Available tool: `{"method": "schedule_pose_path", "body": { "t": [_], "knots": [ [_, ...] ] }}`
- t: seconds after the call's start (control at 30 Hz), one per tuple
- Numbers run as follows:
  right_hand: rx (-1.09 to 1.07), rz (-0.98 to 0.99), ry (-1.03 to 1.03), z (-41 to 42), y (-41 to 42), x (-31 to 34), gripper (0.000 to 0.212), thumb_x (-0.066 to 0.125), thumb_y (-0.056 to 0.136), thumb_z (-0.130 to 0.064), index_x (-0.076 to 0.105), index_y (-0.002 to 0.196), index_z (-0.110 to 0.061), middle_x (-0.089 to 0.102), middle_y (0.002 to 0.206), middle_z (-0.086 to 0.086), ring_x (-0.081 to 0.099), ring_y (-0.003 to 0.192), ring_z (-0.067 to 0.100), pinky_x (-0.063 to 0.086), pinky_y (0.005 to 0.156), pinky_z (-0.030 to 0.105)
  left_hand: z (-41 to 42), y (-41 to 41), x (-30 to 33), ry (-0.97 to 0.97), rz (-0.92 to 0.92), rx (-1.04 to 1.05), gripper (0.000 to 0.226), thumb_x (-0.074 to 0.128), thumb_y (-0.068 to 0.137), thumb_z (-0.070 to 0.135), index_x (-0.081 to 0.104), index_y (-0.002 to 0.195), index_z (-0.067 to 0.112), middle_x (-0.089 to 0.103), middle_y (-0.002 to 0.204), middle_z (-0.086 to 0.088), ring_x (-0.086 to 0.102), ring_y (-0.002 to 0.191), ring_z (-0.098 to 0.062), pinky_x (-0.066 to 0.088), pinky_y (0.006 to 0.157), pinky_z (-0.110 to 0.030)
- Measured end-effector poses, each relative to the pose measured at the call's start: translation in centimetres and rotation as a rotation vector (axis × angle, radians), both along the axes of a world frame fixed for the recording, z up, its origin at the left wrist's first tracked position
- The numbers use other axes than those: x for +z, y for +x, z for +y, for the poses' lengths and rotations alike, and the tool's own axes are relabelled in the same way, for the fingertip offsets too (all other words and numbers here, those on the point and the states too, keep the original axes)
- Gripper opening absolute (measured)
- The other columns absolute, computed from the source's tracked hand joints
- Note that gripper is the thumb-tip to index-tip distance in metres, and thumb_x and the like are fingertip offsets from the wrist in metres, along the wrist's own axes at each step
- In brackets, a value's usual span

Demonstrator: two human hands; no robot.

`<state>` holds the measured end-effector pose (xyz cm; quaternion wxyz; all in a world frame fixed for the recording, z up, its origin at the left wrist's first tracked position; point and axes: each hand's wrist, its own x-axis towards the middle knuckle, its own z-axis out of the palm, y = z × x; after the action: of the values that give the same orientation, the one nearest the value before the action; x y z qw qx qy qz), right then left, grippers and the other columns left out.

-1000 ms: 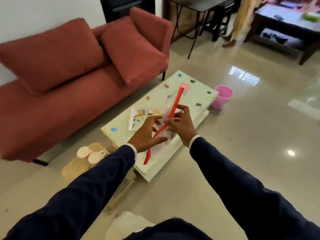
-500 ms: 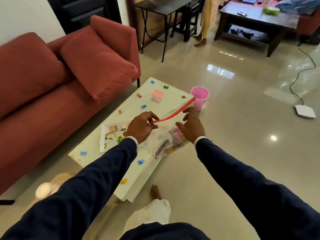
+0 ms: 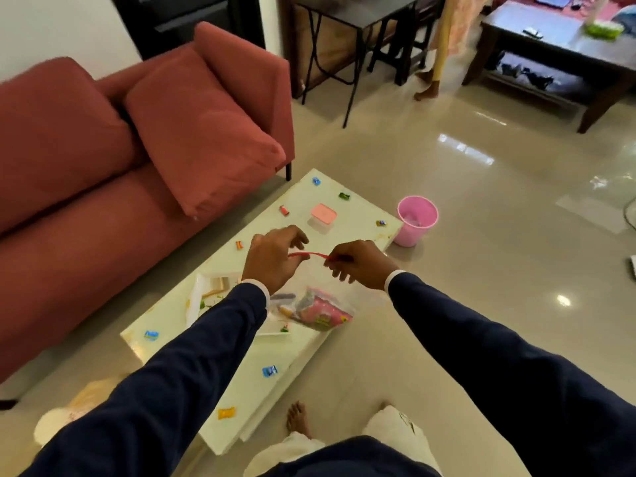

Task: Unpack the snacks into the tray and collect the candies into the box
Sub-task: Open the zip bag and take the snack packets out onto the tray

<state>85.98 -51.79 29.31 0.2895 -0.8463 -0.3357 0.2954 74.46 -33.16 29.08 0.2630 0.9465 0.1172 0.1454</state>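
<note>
Both hands pinch the red zip strip (image 3: 311, 255) of the clear snack bag (image 3: 311, 309), left hand (image 3: 272, 258) and right hand (image 3: 358, 265) close together. Best to part it evenly above the white tray (image 3: 198, 297); the pink-lidded box (image 3: 323, 215) waits beyond.

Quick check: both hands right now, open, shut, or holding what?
Left hand: pinches the red zip strip of the clear snack bag.
Right hand: pinches the same strip at its other end.
</note>
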Motion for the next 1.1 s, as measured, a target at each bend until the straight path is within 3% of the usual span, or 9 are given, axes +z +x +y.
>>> {"method": "schedule_pose_path", "body": {
  "t": [0.1, 0.17, 0.23, 0.3, 0.4, 0.47, 0.7, 0.9, 1.1],
  "knots": [
    [0.083, 0.14, 0.044, 2.7, 3.1, -0.3, 0.026, 0.056, 0.099, -0.002, 0.071, 0.117, -0.014, 0.078, 0.091, 0.007, 0.075, 0.074, 0.017, 0.063, 0.065, 0.025, 2.3, 2.3, -0.1, 0.103, -0.097, 0.237, 0.027, 0.082, 0.081, 0.028, 0.067, 0.103, 0.027, 0.062, 0.104, 0.007, 0.056, 0.099, -0.018, 0.032, 0.082, -0.033],
    [0.118, 0.209, 0.045, 4.7, 5.3, -0.6, 0.028, 0.055, 0.098, 0.001, 0.07, 0.119, -0.011, 0.077, 0.093, 0.012, 0.074, 0.072, 0.018, 0.063, 0.065, 0.026, 3.2, 3.4, -0.1, 0.047, -0.142, 0.419, 0.019, 0.076, 0.084, 0.028, 0.065, 0.099, 0.029, 0.058, 0.101, 0.007, 0.052, 0.093, -0.015, 0.031, 0.079, -0.031],
    [0.106, 0.287, 0.094, 6.2, 7.0, -0.8, 0.025, 0.056, 0.097, 0.003, 0.069, 0.118, -0.002, 0.076, 0.093, 0.017, 0.072, 0.07, 0.021, 0.063, 0.066, 0.028, 3.8, 4.2, -0.2, -0.232, -0.15, 0.509, 0.006, 0.068, 0.09, 0.024, 0.063, 0.093, 0.024, 0.061, 0.088, 0.003, 0.056, 0.079, -0.015, 0.042, 0.074, -0.03],
    [0.1, 0.378, 0.169, 7.6, 8.8, -0.8, 0.023, 0.061, 0.096, 0.004, 0.069, 0.117, 0.004, 0.073, 0.091, 0.018, 0.072, 0.069, 0.023, 0.064, 0.067, 0.032, 3.3, 5.1, -0.3, -0.661, -0.02, 0.57, 0.008, 0.061, 0.097, 0.024, 0.063, 0.092, 0.019, 0.065, 0.077, -0.001, 0.06, 0.065, -0.014, 0.047, 0.062, -0.028],
    [0.126, 0.466, 0.239, 9.0, 10.5, -0.4, 0.023, 0.066, 0.094, 0.004, 0.071, 0.116, 0.003, 0.072, 0.091, 0.014, 0.075, 0.068, 0.019, 0.064, 0.064, 0.031, 1.4, 6.4, -0.2, -1.098, 0.13, 0.567, 0.018, 0.055, 0.103, 0.031, 0.064, 0.103, 0.015, 0.071, 0.086, -0.004, 0.071, 0.071, -0.016, 0.053, 0.058, -0.029],
    [0.182, 0.477, 0.254, 9.7, 11.4, -0.1, 0.02, 0.068, 0.093, 0.001, 0.073, 0.112, -0.002, 0.073, 0.089, 0.008, 0.076, 0.068, 0.013, 0.062, 0.061, 0.025, 0.3, 7.5, -0.2, -1.2, 0.018, 0.652, 0.023, 0.058, 0.102, 0.034, 0.059, 0.11, 0.012, 0.074, 0.093, -0.009, 0.076, 0.08, -0.021, 0.058, 0.06, -0.031],
    [0.396, 0.476, 0.236, 12.6, 12.8, 0.0, 0.024, 0.058, 0.102, -0.015, 0.073, 0.121, -0.01, 0.077, 0.102, 0.008, 0.078, 0.087, 0.019, 0.065, 0.076, 0.03, -0.5, 8.7, -0.1, -1.135, -0.204, 0.906, 0.017, 0.064, 0.099, 0.02, 0.059, 0.109, 0.007, 0.075, 0.099, -0.015, 0.078, 0.082, -0.026, 0.063, 0.066, -0.035],
    [0.406, 0.431, 0.272, 15.2, 10.9, -0.3, 0.025, 0.074, 0.092, -0.022, 0.077, 0.115, -0.013, 0.078, 0.099, 0.002, 0.077, 0.089, 0.017, 0.064, 0.079, 0.028, 1.0, 6.8, -0.4, -1.175, -0.262, 0.942, 0.018, 0.06, 0.101, 0.013, 0.065, 0.114, 0.001, 0.075, 0.104, -0.018, 0.078, 0.087, -0.028, 0.064, 0.072, -0.035],
    [0.411, 0.43, 0.34, 17.7, 9.3, 0.5, 0.021, 0.076, 0.09, -0.01, 0.079, 0.11, -0.011, 0.079, 0.098, 0.006, 0.078, 0.089, 0.021, 0.064, 0.084, 0.036, 2.9, 4.5, 0.2, -1.184, -0.39, 0.91, 0.018, 0.064, 0.098, 0.007, 0.068, 0.11, -0.007, 0.075, 0.102, -0.023, 0.077, 0.09, -0.031, 0.063, 0.074, -0.033]
  ]
}}
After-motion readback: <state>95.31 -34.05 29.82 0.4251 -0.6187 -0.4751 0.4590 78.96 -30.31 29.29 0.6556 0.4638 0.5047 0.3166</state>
